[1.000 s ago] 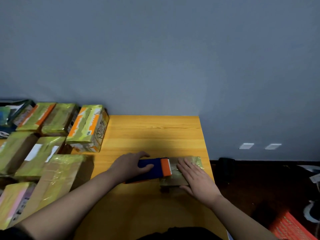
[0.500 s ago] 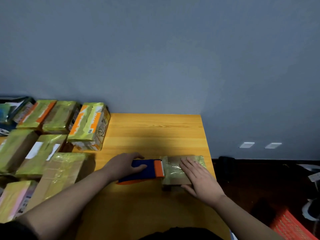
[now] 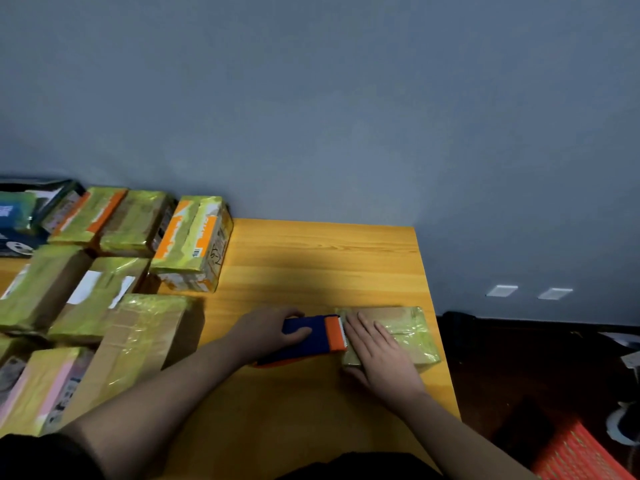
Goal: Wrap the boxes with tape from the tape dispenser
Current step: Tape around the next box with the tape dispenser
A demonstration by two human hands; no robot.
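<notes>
So the table [image 3: 311,271] is a yellow wooden one pushed against a grey-blue wall [image 3: 311,98], and the far-left part of it is crowded with a pile [image 3: 104,278] of already taped boxes, shiny greenish wrap on all of them. The closest of that pile to the action is a big brown carton [image 3: 138,344], left of the dispenser, and behind it there's one with orange stripes [image 3: 192,244]. Nothing sits between the pile and the dispenser, just bare wood. Off the table's right edge there's dark floor and a red crate [image 3: 581,455] in the corner. The box [image 3: 398,336] being worked on lies flat near the table's right edge, partly wrapped in glossy tape. The dispenser [image 3: 311,337], blue with an orange head, butts up against the box's left side. Left hand [image 3: 266,332] grips the blue body, fingers curled around it, thumb on top. Right hand [image 3: 381,355] lies flat on the box, fingers straight and together, pressing down with its fingertips just beside the orange head. Both forearms come in from the near edge.
</notes>
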